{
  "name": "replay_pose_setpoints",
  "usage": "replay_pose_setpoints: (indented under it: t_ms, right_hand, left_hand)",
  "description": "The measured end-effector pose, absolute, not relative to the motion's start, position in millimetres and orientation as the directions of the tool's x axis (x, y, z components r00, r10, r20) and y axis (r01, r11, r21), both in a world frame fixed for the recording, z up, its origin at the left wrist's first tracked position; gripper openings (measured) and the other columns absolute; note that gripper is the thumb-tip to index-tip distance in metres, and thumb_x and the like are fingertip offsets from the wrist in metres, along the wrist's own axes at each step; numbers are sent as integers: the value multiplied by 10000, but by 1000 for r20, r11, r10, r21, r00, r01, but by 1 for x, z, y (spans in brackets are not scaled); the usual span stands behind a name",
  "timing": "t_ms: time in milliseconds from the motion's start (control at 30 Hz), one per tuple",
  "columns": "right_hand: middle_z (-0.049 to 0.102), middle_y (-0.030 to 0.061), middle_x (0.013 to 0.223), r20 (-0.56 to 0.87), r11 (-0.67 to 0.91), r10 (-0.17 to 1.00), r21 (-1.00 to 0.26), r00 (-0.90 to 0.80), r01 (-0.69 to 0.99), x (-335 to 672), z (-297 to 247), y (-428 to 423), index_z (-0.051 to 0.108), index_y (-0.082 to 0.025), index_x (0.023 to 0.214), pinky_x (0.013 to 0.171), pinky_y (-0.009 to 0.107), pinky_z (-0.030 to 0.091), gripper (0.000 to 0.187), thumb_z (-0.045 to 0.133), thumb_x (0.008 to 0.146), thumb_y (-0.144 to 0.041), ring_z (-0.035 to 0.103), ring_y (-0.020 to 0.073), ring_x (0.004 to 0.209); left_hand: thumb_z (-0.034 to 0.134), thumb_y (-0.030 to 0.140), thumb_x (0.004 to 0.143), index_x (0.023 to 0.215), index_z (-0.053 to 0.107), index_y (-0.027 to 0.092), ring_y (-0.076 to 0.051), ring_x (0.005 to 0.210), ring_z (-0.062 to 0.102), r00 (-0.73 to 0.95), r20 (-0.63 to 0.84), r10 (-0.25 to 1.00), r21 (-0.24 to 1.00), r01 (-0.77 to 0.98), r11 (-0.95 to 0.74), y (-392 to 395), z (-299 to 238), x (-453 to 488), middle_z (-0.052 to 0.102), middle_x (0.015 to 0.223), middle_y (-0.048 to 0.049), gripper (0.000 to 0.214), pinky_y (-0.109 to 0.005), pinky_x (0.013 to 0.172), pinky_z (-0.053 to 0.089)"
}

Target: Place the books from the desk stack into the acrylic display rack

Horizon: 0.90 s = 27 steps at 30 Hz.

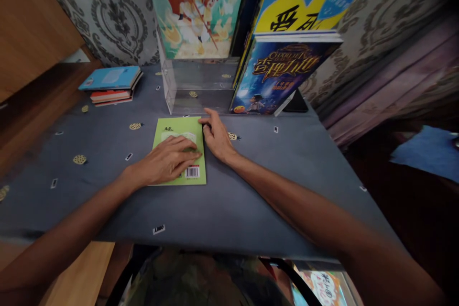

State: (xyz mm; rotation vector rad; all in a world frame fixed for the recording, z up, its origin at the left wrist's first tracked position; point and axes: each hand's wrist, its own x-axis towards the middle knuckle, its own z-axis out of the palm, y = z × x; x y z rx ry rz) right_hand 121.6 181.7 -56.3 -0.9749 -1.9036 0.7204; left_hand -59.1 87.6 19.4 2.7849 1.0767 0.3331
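A thin green book [171,129] lies flat on the grey tablecloth [251,191], back cover up with a barcode near its lower right corner. My left hand [168,160] rests palm down on top of it, fingers stretched out and lying flat. My right hand [215,136] is at the book's right edge, fingers extended, the tips touching the upper right corner. Neither hand has lifted the book. Just behind the book stands a clear acrylic book holder [195,86].
Tall picture books [279,76] lean in and beside the holder at the back. A small stack of books [111,83] lies at the back left. A patterned wall is behind; the table's edge runs close to my body and drops off on the right.
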Motion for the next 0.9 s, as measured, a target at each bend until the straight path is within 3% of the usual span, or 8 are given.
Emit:
replay_pose_setpoints:
  t_ms: [333,633,900]
  right_hand:
    - [697,110,1161,434,532,842,-768,-320,356,122,-57,182,363,-224,1391,1004,539,481,528,415,870,-152,636,269,1095]
    - [677,133,1212,407,532,840,-747,-359,397,123,-52,178,394,-191,1375,993,487,480,531,435,847,-156,618,267,1104]
    - [613,183,1304,333,573,812,-606,-478,551,114,-43,190,488,-134,1320,1023,520,436,457,449,869,-196,541,327,1192]
  left_hand:
    - [361,324,1042,1223,675,167,-258,1068,580,600,221,769,151,758,-634,150,5,-74,637,1166,-123,395,-422,901,471]
    - [366,319,1049,1229,675,174,-262,1082,598,594,229,772,196,748,-634,90,11,-98,652,1161,-124,386,-442,911,504]
    - [455,297,1023,1262,641,168,-263,1099,583,540,255,802,215,777,-591,40,12,-100,635,1198,-132,330,-449,919,529]
